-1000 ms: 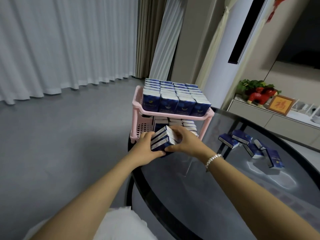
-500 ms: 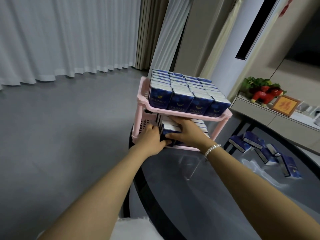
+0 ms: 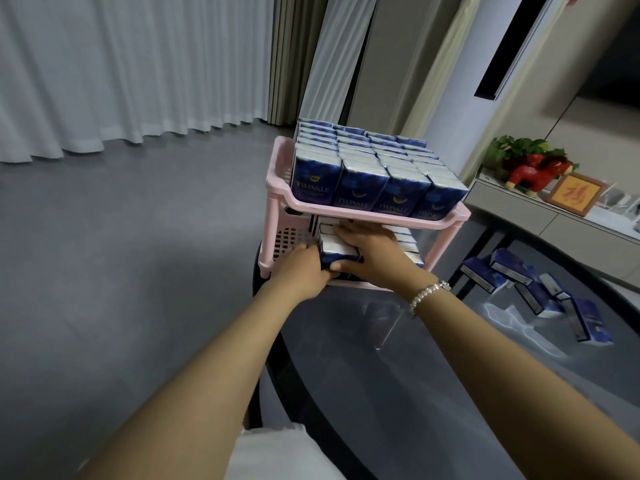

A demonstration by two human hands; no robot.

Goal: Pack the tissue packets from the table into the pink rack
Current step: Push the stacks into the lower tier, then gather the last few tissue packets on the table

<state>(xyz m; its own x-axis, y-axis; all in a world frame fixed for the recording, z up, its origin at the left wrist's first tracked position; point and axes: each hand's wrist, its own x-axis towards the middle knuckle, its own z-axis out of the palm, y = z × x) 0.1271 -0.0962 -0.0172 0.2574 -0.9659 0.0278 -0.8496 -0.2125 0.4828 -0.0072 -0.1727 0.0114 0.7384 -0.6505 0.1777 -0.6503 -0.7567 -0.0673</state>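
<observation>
While both hands are at the mouth of the lower shelf, I judge the step in hand to be seating a small bundle of tissue packets [image 3: 337, 252] into the bottom tier of the pink rack [image 3: 367, 216]. My left hand [image 3: 299, 270] cups the bundle's left end with its fingers curled against it, and my right hand [image 3: 372, 252] lies over the top with the thumb hooked under the near edge, so the bundle is pinched between the two, sitting at the front left of the lower tier and touching the packets already stacked to its right. How far in it has gone I cannot tell, since the upper shelf hides the back. The top tier is packed in tight upright rows. The next move, as I read it, calls for a level push inward, keeping the bundle square so it does not snag the rim, then a reach to the loose packets [image 3: 530, 287] lying scattered on the dark glass table [image 3: 433, 393] well to the right. The packets are soft rectangular blocks in glossy blue and white film, likely to yield under pressure; the rack is smooth moulded plastic with a perforated side wall, and the tabletop is slick and reflective.
</observation>
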